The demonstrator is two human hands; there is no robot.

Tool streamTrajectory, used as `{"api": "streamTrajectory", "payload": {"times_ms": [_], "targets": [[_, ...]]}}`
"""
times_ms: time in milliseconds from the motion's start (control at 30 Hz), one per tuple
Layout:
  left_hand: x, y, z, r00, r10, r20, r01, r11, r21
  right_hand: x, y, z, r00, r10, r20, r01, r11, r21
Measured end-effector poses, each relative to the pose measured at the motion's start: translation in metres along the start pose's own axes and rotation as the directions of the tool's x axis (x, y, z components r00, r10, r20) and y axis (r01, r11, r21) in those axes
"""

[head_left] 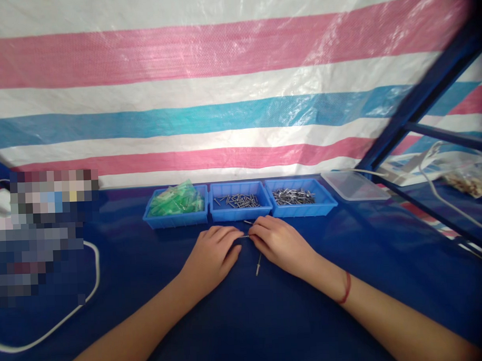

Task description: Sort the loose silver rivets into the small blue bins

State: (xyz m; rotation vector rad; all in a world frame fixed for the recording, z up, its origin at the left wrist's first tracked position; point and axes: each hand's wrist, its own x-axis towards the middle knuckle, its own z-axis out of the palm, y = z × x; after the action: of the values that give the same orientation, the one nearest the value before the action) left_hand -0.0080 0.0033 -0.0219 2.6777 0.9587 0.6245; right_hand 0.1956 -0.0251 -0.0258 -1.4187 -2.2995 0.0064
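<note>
In the head view, my right hand is closed, its fingertips pinching one end of a thin metal blind rivet. My left hand rests low over the table, fingers stretched out and thumb apart, a fingertip touching the rivet's other end. Another thin metal piece pokes out beside my right fingertips; its far end is hidden. Below that hand, a blind rivet lies loose on the dark blue table.
Three blue bins stand in a row behind my hands: a left bin with green plastic bags, a middle bin with metal pins, a right bin with similar pieces. A clear lid lies right; a white cable curves left.
</note>
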Motion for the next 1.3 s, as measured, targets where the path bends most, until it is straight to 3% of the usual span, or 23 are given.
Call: {"api": "streamTrajectory", "payload": {"times_ms": [100,167,333,733,1300], "targets": [[0.001,-0.003,0.001,0.981,-0.169,-0.097,0.151,0.975,-0.165,0.0,-0.003,-0.002,0.991,0.099,-0.092,-0.077,0.974,0.214],[0.002,-0.004,0.001,0.965,-0.246,-0.088,0.214,0.938,-0.273,-0.001,-0.008,-0.005,0.979,0.16,-0.127,-0.107,0.931,0.349],[0.003,0.004,-0.006,0.958,-0.275,-0.076,0.219,0.879,-0.424,-0.003,-0.022,-0.009,0.98,0.147,-0.132,-0.066,0.872,0.485],[0.003,0.007,-0.005,0.965,-0.253,-0.072,0.194,0.869,-0.455,-0.003,-0.027,-0.007,0.984,0.127,-0.123,-0.035,0.821,0.57],[0.003,0.009,-0.008,0.976,-0.198,-0.093,0.137,0.885,-0.445,-0.004,-0.027,-0.006,0.973,0.177,-0.151,-0.064,0.827,0.558]]}}
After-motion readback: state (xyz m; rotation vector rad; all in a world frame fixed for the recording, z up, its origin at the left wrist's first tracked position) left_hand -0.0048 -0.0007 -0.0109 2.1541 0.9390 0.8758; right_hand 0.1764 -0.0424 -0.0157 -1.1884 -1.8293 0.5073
